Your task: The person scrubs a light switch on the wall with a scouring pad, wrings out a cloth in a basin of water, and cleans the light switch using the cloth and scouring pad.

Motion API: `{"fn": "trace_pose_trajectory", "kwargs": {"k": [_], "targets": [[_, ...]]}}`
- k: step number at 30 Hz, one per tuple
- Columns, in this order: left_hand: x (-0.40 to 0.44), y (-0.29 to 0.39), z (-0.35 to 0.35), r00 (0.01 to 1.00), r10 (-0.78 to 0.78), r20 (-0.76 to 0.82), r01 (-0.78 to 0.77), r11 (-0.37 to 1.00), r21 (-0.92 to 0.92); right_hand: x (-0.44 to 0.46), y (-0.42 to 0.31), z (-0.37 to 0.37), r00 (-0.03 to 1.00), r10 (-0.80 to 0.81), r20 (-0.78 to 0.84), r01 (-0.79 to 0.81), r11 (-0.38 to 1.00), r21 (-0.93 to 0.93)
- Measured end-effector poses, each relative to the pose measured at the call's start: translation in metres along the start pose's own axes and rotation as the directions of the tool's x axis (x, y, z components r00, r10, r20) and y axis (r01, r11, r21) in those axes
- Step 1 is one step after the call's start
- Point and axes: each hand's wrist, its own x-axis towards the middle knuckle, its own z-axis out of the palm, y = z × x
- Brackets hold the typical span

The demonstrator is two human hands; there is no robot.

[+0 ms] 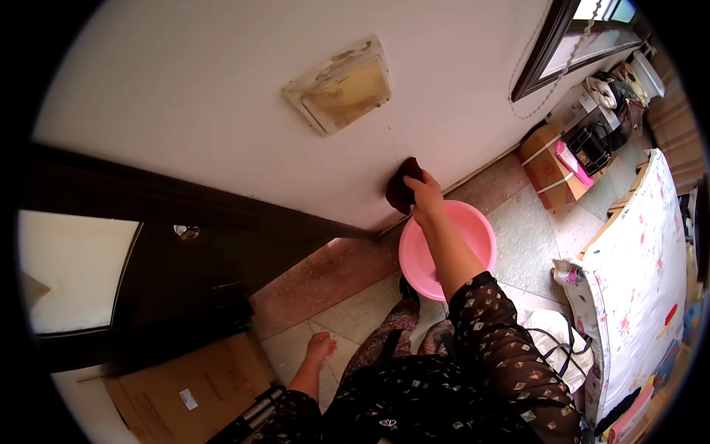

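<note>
by wall (214, 126): right hand (427, 197) gripping one cloth (400, 189), left hand (321, 346) relaxed; one pink basin (477, 231)

You have a white bag (543, 327) beside the floral mattress (636, 274), a red object (671, 314) on it, a strapped carton (546, 164) beyond its far end, and a dark door (185, 274) well apart from it.
</note>
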Motion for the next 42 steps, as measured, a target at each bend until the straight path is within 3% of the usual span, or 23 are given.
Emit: {"fn": "trace_pose_trajectory", "kwargs": {"k": [12,17,24,35,42], "targets": [[-0.017,0.044,0.025,0.969,0.234,0.079,-0.23,0.971,-0.058,-0.062,-0.091,0.062,0.976,-0.133,0.174,0.125,0.991,0.056],[-0.009,0.026,0.011,0.988,0.149,0.03,-0.147,0.987,-0.066,-0.074,-0.117,0.078,0.974,-0.129,0.186,0.127,0.992,0.021],[-0.008,0.02,0.007,0.989,0.148,-0.025,-0.149,0.985,-0.085,-0.081,-0.137,0.085,0.95,-0.169,0.261,0.158,0.985,0.062],[-0.013,0.012,0.027,0.98,0.192,-0.047,-0.197,0.968,-0.152,-0.081,-0.147,0.087,0.97,-0.055,0.236,-0.005,0.969,0.249],[-0.008,-0.018,0.025,0.977,0.196,-0.083,-0.209,0.955,-0.208,-0.076,-0.148,0.081,0.933,-0.031,0.359,-0.074,0.959,0.275]]}}
